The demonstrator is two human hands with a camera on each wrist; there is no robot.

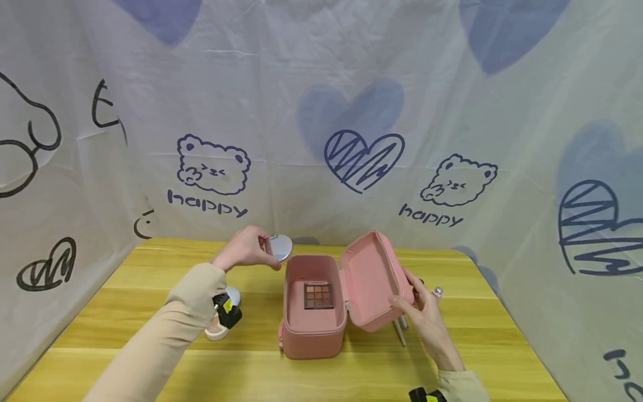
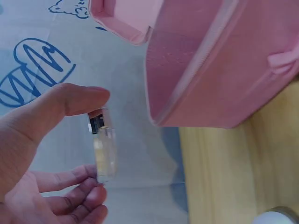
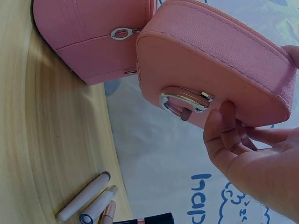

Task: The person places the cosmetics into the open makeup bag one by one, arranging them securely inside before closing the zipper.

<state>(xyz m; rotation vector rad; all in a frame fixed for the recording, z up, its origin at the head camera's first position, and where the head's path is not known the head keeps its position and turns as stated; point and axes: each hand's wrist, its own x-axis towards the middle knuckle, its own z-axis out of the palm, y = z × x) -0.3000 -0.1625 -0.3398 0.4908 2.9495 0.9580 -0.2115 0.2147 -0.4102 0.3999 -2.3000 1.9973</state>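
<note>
At approx. 11 o'clock from the pink case [image 1: 313,345], L hand [image 1: 247,247] has thumb & fingers clamped on a round compact [image 1: 281,248], apart from the case. R hand [image 1: 427,319], approx. 3 o'clock, grips the lid [image 1: 370,282], thumb inside. Palette [image 1: 318,296] lies in case; slim tubes [image 3: 84,197] on table [image 1: 241,368], 3-4 o'clock.

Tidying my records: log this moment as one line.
left hand: holds round compact | right hand: holds lid | pink case: open, palette inside
</note>
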